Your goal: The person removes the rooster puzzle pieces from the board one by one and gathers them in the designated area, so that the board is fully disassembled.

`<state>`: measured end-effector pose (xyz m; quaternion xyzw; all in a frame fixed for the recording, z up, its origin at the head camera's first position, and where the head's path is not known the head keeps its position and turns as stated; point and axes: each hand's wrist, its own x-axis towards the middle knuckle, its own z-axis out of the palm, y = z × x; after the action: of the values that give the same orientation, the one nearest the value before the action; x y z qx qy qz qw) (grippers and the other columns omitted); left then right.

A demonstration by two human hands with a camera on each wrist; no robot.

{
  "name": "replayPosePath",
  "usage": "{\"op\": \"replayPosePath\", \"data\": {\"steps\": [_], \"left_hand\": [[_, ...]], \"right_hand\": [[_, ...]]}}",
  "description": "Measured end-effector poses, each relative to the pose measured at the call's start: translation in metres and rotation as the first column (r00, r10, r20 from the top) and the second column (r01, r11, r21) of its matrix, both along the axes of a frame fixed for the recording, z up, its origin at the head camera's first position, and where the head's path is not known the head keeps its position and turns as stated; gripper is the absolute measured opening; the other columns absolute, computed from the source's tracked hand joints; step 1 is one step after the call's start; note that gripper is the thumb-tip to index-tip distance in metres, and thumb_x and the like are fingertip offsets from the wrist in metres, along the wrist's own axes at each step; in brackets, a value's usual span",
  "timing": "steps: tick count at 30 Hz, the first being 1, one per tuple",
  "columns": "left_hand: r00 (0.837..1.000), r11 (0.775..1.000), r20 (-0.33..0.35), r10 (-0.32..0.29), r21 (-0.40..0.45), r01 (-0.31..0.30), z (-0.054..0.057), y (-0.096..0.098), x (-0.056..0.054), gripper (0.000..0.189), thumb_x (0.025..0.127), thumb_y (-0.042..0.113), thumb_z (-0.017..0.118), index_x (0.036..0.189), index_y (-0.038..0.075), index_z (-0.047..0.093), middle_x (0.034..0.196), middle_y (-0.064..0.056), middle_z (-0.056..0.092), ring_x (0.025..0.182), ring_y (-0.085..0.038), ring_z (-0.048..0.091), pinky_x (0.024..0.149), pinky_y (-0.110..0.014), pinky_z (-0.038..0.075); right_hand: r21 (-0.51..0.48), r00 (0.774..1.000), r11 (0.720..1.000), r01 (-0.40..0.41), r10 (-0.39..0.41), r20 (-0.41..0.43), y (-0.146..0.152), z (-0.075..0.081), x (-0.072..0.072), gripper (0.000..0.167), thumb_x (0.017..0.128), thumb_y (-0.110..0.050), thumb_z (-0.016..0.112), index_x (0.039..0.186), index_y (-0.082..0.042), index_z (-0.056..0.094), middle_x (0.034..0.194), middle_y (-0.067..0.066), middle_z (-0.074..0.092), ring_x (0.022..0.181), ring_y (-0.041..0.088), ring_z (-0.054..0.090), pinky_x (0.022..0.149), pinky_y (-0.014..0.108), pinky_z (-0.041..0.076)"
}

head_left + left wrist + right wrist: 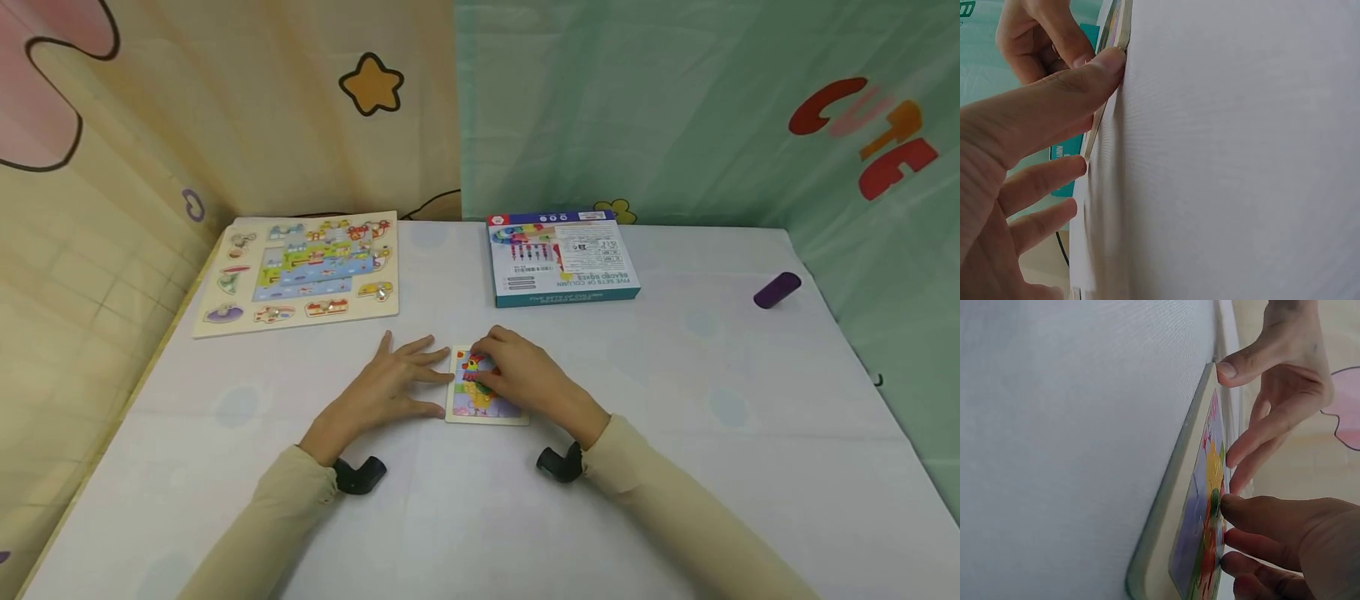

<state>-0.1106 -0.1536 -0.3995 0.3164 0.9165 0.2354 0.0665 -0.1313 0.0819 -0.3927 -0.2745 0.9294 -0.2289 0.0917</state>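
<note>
A small picture puzzle [487, 408] with a pale frame and a colourful rooster picture lies flat on the white table. My left hand [393, 383] is spread at its left side, with thumb and fingertips touching or very near the frame. From the right, my right hand [528, 375] reaches over the picture with bent fingers. Its thumb and fingers appear to pinch a puzzle piece [472, 364] at the rooster's head. In the right wrist view, these fingertips meet the puzzle's surface [1197, 506]; the piece's edges are hard to make out.
A larger wooden knob puzzle board [300, 325] lies at the back left. Behind the small puzzle is a flat bead-set box [566, 258]. A purple cylinder [777, 290] lies far right. Patterned curtains [675, 125] border the table [637, 533].
</note>
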Motion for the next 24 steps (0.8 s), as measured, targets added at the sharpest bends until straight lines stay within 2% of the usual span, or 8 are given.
{"op": "replayPosePath", "data": {"steps": [7, 17, 24], "left_hand": [[1.0, 1.0, -0.02, 0.009, -0.005, -0.009, -0.001, 0.003, 0.001, 0.052, 0.071, 0.036, 0.087, 0.116, 0.014, 0.075, 0.14, -0.005, 0.057, 0.141, -0.031, 0.037, 0.108, -0.074, 0.003], [1.0, 1.0, 0.012, 0.026, -0.009, -0.026, -0.002, 0.007, 0.004, 0.051, 0.072, 0.035, 0.087, 0.117, 0.015, 0.074, 0.144, -0.007, 0.053, 0.141, -0.034, 0.036, 0.106, -0.074, 0.015], [0.999, 1.0, 0.039, 0.0, -0.007, 0.0, -0.003, 0.005, 0.004, 0.054, 0.072, 0.035, 0.087, 0.121, 0.019, 0.072, 0.148, -0.008, 0.048, 0.144, -0.036, 0.03, 0.106, -0.075, 0.013]], "right_hand": [[0.027, 0.996, 0.999, 0.031, -0.033, 0.077, -0.008, 0.002, -0.007, 0.032, 0.09, -0.025, 0.074, 0.115, -0.009, 0.065, 0.105, 0.001, 0.058, 0.086, 0.014, 0.054, 0.082, 0.029, 0.051], [0.032, 0.981, 0.999, 0.028, -0.034, 0.191, -0.011, 0.009, -0.02, 0.024, 0.088, -0.019, 0.075, 0.107, -0.008, 0.065, 0.094, 0.001, 0.058, 0.085, 0.016, 0.054, 0.078, 0.029, 0.05], [0.046, 0.961, 0.998, 0.044, -0.055, 0.271, -0.015, 0.013, -0.024, 0.027, 0.088, -0.019, 0.076, 0.11, -0.007, 0.064, 0.089, 0.002, 0.058, 0.082, 0.017, 0.055, 0.074, 0.028, 0.049]]}}
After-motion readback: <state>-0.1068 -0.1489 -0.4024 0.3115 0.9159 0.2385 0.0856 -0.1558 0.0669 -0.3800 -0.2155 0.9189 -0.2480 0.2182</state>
